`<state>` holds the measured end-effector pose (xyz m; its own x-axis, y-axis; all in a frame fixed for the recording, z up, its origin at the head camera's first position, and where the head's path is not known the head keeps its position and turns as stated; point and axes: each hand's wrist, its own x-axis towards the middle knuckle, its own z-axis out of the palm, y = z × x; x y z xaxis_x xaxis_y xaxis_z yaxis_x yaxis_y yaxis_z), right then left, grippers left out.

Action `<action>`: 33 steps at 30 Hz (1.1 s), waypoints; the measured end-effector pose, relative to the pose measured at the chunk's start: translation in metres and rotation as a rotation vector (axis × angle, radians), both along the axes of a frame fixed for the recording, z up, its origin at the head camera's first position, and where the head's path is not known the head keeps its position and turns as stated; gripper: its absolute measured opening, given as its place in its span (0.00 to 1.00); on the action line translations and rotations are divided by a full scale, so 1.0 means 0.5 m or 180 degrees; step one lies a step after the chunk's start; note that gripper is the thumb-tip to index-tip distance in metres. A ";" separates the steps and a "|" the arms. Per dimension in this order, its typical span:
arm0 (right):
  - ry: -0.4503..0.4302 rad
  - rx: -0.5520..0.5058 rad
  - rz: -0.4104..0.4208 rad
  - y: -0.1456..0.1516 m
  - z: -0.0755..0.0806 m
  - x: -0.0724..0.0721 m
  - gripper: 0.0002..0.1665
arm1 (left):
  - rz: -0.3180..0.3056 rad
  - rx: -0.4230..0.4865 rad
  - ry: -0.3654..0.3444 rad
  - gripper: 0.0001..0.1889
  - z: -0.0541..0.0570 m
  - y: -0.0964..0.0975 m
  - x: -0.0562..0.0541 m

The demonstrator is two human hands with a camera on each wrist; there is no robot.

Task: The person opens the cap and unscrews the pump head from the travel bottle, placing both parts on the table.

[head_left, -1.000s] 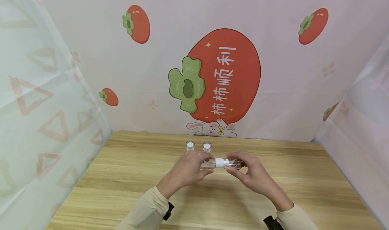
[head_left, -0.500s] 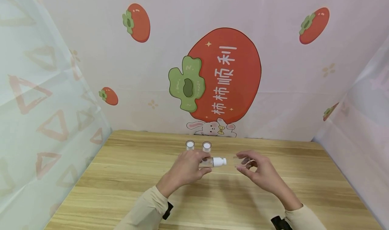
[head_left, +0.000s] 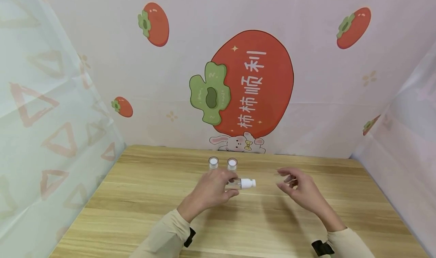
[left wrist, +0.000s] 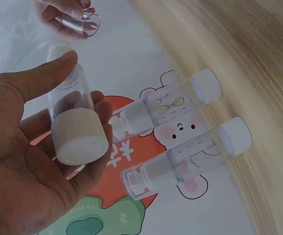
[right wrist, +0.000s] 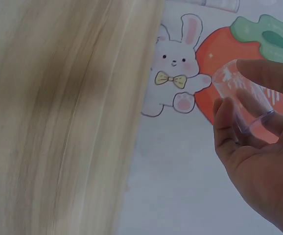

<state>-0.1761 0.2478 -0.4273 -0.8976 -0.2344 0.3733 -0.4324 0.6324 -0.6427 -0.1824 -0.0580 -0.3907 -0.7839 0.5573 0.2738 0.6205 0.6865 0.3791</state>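
My left hand (head_left: 212, 188) grips a clear pump bottle (left wrist: 74, 105) with a white base and a white pump top. In the head view the bottle lies sideways, its pump top (head_left: 248, 183) pointing right. My right hand (head_left: 304, 186) pinches a clear cap (right wrist: 242, 98) between thumb and fingers, apart from the bottle. Beyond the left hand, two more clear bottles stand upright side by side on the table: a left one (head_left: 213, 162) and a right one (head_left: 232, 164). Both wear their clear caps, and the left hand partly hides them in the head view.
The wooden table (head_left: 153, 197) runs back to a printed cloth wall (head_left: 320, 110) with a persimmon and rabbit picture. Cloth side walls (head_left: 44, 137) flank it on the left and right.
The clear cap has come off the pump bottle. My right hand has moved to the right with it, widening the gap. My left hand has stayed nearly still with the bottle.
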 end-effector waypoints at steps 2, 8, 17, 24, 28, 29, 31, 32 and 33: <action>-0.0030 0.0048 -0.0067 0.010 -0.003 -0.003 0.22 | -0.0016 -0.0009 -0.0008 0.17 -0.001 0.001 0.000; -0.0217 0.0151 -0.0194 0.040 -0.016 -0.013 0.22 | -0.0073 -0.0087 0.0029 0.17 -0.005 0.008 0.002; -0.0471 0.0262 -0.0295 0.080 -0.034 -0.023 0.23 | -0.0092 -0.0206 0.0076 0.17 -0.009 0.016 0.009; -0.0515 0.0374 -0.0428 0.103 -0.041 -0.032 0.22 | -0.0176 -0.0227 0.0129 0.17 -0.016 0.024 0.013; -0.0597 0.0433 -0.0481 0.117 -0.046 -0.037 0.22 | -0.0195 -0.0232 0.0113 0.17 -0.020 0.027 0.015; -0.0623 0.0445 -0.0492 0.121 -0.047 -0.039 0.21 | -0.0197 -0.0231 0.0110 0.17 -0.021 0.028 0.016; -0.0679 0.0478 -0.0520 0.128 -0.049 -0.043 0.21 | -0.0207 -0.0226 0.0096 0.17 -0.023 0.029 0.016; -0.0701 0.0504 -0.0535 0.132 -0.051 -0.045 0.21 | -0.0212 -0.0219 0.0086 0.17 -0.023 0.030 0.017; -0.0717 0.0523 -0.0552 0.135 -0.052 -0.047 0.21 | -0.0216 -0.0213 0.0078 0.17 -0.024 0.031 0.017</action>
<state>-0.1995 0.3153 -0.4532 -0.9852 -0.1113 0.1307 -0.1677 0.7874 -0.5932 -0.1740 -0.0426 -0.4027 -0.7373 0.6265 0.2529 0.6749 0.6658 0.3180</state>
